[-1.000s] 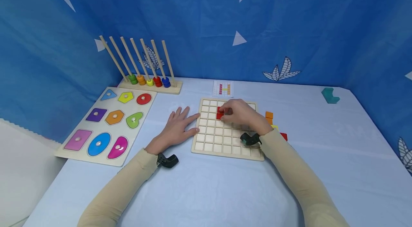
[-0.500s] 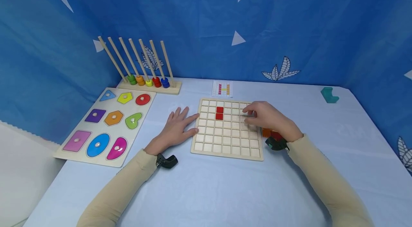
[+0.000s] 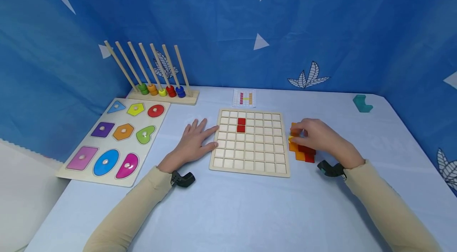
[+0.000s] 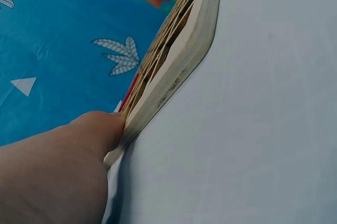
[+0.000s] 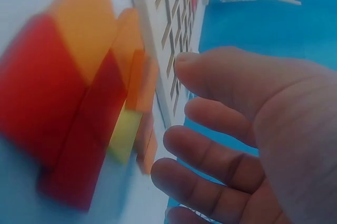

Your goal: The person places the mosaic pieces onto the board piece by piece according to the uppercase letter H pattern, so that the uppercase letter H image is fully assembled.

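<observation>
A wooden grid board (image 3: 250,172) lies mid-table, with two red square tiles (image 3: 241,125) set one behind the other in its cells. My left hand (image 3: 192,145) rests on the table with fingers spread, thumb and index finger at the board's left edge; the left wrist view shows the thumb against that wooden side. Right of the board is a pile of orange, yellow and red tiles (image 3: 300,156). Over it is my right hand (image 3: 317,135), thumb and fingers apart. Seen from the right wrist, nothing lies between those fingers, and an orange tile (image 5: 139,79) stands out of the pile nearby.
A pattern card (image 3: 244,98) lies behind the board. To the left are a shape-knob puzzle (image 3: 150,156) and a peg stand with coloured rings (image 3: 191,100). A teal piece (image 3: 362,103) sits at the far right, before a blue curtain (image 3: 214,25).
My right hand has left the red tiles on the board and moved right to the tile pile. The left hand stays at the board's edge. The head view has shifted slightly.
</observation>
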Demonstrator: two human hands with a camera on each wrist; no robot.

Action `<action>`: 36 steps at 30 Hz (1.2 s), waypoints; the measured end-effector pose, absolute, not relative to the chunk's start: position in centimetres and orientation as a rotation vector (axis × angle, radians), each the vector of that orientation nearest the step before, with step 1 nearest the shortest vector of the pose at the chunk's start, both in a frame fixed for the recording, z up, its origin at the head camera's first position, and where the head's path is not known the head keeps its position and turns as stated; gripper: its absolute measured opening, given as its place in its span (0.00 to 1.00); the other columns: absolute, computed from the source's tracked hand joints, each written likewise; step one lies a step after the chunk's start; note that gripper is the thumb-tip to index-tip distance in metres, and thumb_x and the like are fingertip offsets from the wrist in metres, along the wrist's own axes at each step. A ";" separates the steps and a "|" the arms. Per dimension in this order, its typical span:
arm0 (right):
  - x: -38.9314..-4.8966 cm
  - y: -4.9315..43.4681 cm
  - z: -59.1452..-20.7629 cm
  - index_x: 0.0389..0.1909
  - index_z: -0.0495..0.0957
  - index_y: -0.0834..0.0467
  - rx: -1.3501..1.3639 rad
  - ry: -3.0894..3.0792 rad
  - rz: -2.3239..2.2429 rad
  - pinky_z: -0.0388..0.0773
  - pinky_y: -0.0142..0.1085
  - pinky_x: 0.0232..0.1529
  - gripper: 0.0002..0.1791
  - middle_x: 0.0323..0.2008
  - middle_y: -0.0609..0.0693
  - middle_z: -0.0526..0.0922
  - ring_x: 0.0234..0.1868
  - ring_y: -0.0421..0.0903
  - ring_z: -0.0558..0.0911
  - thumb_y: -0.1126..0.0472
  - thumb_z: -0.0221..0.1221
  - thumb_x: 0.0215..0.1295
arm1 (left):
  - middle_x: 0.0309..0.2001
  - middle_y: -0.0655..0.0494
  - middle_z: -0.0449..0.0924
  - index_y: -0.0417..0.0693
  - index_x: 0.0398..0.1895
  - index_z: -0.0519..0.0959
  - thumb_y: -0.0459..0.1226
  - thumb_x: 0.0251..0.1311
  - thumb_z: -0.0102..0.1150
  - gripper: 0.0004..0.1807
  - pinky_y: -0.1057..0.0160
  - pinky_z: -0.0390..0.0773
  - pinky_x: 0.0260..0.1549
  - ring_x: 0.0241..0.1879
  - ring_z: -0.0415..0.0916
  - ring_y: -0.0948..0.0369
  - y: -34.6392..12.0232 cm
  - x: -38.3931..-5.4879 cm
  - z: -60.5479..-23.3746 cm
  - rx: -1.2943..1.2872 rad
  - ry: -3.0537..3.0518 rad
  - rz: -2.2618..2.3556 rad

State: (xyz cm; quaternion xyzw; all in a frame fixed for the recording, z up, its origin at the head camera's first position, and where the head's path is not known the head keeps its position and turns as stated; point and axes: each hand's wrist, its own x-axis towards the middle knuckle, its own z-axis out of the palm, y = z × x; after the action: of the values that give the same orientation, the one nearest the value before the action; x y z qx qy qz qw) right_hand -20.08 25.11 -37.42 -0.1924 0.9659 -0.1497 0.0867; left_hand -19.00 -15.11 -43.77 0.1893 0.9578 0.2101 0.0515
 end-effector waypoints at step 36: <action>-16.3 29.6 -39.0 0.51 0.86 0.63 -0.553 2.911 -0.454 0.76 0.28 0.32 0.24 0.34 0.49 0.85 0.34 0.41 0.76 0.65 0.74 0.49 | 0.81 0.37 0.49 0.59 0.78 0.64 0.56 0.70 0.55 0.35 0.29 0.40 0.76 0.81 0.37 0.34 -15.2 -19.1 -43.9 0.582 2.915 0.648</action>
State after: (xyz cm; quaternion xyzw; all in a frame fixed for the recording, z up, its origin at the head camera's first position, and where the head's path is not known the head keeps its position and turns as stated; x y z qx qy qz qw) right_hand -16.32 29.60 -39.00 -0.1841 0.9686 -0.1511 0.0718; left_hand -19.06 -15.18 -43.87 0.1911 0.9570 0.2127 0.0495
